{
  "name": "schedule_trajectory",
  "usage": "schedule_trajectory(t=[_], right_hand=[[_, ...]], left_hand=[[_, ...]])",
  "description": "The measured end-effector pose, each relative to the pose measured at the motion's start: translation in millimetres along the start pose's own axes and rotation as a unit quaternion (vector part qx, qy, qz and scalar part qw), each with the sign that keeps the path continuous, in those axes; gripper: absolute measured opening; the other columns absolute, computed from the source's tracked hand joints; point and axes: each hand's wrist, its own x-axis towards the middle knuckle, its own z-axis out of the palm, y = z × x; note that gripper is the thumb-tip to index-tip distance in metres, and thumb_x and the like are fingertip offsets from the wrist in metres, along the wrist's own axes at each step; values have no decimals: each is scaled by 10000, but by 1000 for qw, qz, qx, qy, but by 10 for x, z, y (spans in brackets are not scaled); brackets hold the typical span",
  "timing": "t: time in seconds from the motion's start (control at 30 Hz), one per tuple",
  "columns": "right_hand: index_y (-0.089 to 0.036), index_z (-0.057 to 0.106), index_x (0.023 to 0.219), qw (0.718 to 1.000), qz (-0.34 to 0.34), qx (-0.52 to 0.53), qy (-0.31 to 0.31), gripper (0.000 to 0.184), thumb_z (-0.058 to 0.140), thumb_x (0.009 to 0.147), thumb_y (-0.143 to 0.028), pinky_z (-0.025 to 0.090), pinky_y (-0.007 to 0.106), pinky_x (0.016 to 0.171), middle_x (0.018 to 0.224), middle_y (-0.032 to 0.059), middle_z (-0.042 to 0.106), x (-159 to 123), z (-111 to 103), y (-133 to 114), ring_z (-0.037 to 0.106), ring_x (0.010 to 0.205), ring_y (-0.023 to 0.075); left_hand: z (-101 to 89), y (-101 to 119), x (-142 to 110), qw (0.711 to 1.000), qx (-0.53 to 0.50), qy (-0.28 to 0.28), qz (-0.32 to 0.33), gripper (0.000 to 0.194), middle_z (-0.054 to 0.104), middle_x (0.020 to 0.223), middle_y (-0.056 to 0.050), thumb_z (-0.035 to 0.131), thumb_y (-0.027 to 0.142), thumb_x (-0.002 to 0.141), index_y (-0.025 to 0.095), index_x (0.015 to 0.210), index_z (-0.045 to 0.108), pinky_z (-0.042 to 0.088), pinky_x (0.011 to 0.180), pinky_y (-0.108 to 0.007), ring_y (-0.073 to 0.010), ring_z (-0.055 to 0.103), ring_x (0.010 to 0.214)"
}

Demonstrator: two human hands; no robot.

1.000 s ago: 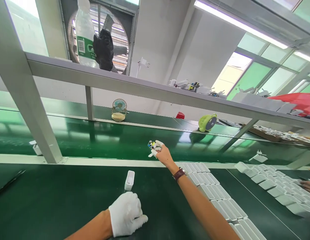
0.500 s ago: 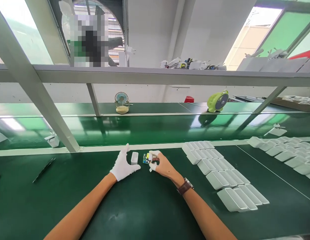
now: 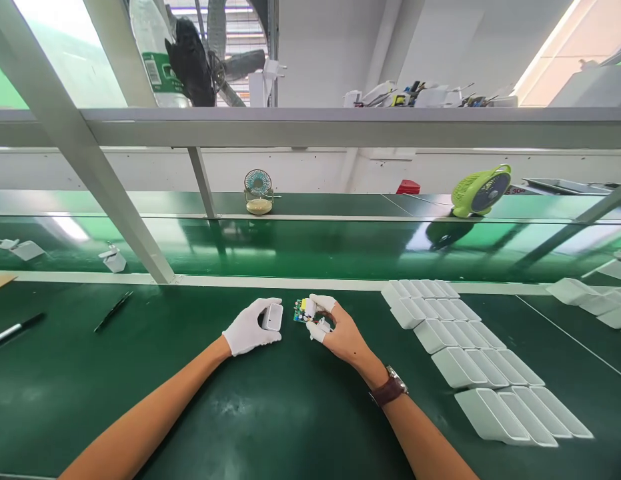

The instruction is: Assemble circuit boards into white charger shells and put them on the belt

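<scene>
My left hand [image 3: 251, 328], in a white glove, curls its fingers and thumb around a small white plastic case [image 3: 273, 317] that is tilted a little above or on the green surface. To the right, my right hand [image 3: 335, 328] pinches a small green circuit board [image 3: 304, 310] with a yellow component on it. White covers sit on the thumb and fingertips of this hand. A short gap separates the board from the case. The underside of the board and any wires behind my fingers are partly hidden.
Rows of white plastic shells [image 3: 470, 353] lie to the right. A black pen [image 3: 113, 311] and a white-and-black marker [image 3: 15, 330] are at left. Behind runs a green belt [image 3: 290, 247], with a small fan [image 3: 259, 191] and a green fan [image 3: 481, 191] beyond, under a metal shelf beam [image 3: 310, 130].
My left hand has closed from an open spread onto the white case, which has turned from upright to tilted. My right hand still holds the circuit board. The view has shifted left.
</scene>
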Motion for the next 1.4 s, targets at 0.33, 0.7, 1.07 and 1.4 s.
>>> schedule_trajectory(t=[0.33,0.7,1.07,1.4], right_hand=[[-283,498,1416,966,-190,-173,-18,549,589,881,-198,626,364,859,1328,122,577,-199,127,-201,637,1150,250],[-333,303,1545,939,-251,-232,-22,708,600,922,-173,610,407,909,1352,122,578,-231,179,-185,645,1138,262],[-253,383,1502,923,-285,-253,-41,612,574,932,-138,618,390,878,1275,147,606,-218,167,-215,655,1088,238],[-265,382,1502,923,-278,-261,-44,614,577,930,-155,623,392,887,1271,142,617,-209,184,-205,661,1109,250]], left_hand=[[171,-134,-153,994,-5,78,78,734,593,1285,-73,786,127,658,279,1337,554,527,1019,-424,-268,616,1177],[242,-221,-159,985,32,104,135,679,618,1210,-91,823,225,693,250,1296,512,572,948,-413,-264,665,1088],[262,-215,-161,969,50,107,218,673,576,1217,-124,754,191,780,248,1371,440,592,894,-424,-261,645,1076],[276,-224,-152,962,55,112,243,681,571,1204,-126,738,145,775,246,1376,434,600,882,-426,-262,635,1077]])
